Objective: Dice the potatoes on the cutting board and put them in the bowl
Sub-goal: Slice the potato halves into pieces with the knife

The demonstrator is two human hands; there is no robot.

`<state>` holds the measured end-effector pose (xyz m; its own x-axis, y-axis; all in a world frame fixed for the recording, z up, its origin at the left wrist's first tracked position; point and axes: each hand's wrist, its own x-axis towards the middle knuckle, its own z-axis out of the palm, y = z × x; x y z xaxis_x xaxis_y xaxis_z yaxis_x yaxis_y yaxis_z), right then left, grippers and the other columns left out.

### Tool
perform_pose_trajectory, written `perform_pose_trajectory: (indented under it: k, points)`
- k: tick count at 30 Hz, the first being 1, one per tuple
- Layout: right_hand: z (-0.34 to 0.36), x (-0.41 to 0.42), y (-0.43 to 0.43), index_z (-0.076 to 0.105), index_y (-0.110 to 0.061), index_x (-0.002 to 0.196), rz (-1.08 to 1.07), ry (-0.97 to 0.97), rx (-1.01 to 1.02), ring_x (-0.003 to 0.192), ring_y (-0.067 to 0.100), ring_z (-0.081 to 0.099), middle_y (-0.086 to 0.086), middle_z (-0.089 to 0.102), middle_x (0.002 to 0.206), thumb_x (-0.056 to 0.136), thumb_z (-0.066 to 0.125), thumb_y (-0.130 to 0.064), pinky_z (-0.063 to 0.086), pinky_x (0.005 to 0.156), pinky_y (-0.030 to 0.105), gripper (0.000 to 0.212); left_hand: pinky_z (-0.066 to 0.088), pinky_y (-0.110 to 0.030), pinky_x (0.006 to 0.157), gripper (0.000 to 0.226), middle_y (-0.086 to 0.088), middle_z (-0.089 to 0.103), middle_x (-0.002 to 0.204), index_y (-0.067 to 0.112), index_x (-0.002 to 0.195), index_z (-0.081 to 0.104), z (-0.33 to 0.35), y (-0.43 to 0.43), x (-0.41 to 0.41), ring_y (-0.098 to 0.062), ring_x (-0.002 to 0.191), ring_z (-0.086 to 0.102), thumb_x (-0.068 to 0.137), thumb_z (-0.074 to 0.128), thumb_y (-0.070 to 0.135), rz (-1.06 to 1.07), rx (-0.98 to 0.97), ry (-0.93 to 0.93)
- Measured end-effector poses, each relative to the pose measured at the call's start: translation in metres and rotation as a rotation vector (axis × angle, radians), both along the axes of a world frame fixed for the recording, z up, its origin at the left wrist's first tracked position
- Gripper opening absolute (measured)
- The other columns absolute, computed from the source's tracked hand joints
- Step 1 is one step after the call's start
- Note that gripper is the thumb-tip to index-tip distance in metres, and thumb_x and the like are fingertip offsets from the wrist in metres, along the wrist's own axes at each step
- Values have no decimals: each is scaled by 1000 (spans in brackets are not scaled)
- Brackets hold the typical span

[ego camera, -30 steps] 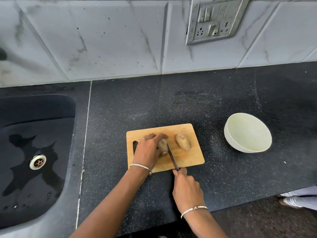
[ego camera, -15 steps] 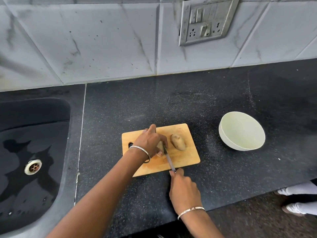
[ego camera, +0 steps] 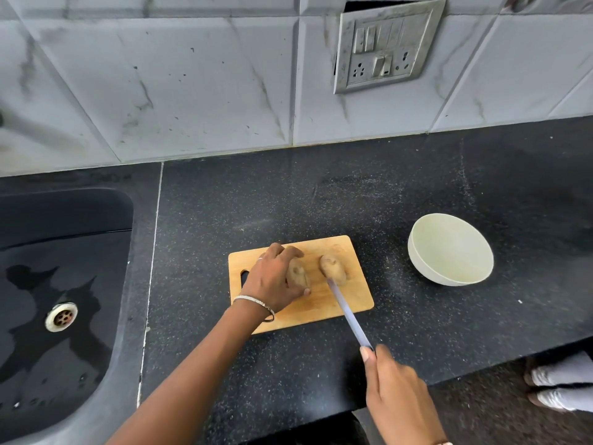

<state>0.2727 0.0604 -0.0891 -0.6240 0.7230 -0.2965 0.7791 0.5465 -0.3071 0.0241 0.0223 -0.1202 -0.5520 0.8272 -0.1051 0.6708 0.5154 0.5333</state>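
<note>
**Left hand (ego camera: 274,281) clasping one potato, right hand (ego camera: 396,391) clenched on the knife (ego camera: 348,313)**

The left hand's fingers curl over the left potato (ego camera: 299,275) with the thumb tucked against its near side, pinning it to the wooden cutting board (ego camera: 354,300). The right hand, off the board's near right corner, wraps the knife's handle, forefinger laid along the top. The blade slants up and left across the board's near edge, and its tip meets the near end of the right potato (ego camera: 333,269). Both potatoes are whole and unpeeled, side by side but apart, at the middle of the board. A thin bangle (ego camera: 253,301) circles the left wrist. The pale bowl (ego camera: 426,273) stands to the right of the board, well apart from it, with nothing visible inside. Board and bowl rest on a black speckled counter (ego camera: 321,203). A dark sink (ego camera: 64,239) with a metal drain (ego camera: 61,317) lies at the left; a grey switch plate (ego camera: 388,43) is set in the tiled wall behind.
</note>
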Motion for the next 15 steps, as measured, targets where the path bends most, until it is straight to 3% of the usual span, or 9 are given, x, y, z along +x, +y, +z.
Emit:
perform_pose_trajectory:
  k: [3,9,12,15]
  points:
    - [-3,-11,4,35,-27,84,7,97,10,63,20,50,-3,56,68,87,-1,-56,45,63,36,46,43,-29,87,72,4,48,119,24,125,52,-5,3,8,-18,104,50,64,80,50,78,45,19]
    - [-8,-30,4,37,-26,85,-12,154,-24,71,25,59,-4,58,73,96,10,-51,48,66,41,38,39,-24,79,43,5,56,108,22,108,63,-16,7,13,-19,100,52,70,73,40,138,98,72]
    - [-13,-37,4,37,-25,85,-10,157,-25,76,28,62,-3,60,77,94,8,-53,48,64,42,41,41,-25,81,43,5,57,109,23,110,63,-17,5,15,-19,100,52,71,72,41,141,129,85]
    - [-17,-47,6,38,-24,86,-27,161,-44,79,31,63,2,61,79,100,18,-47,47,63,43,33,43,-26,85,53,7,58,113,25,116,60,-18,0,15,-17,102,54,69,75,45,156,166,49]
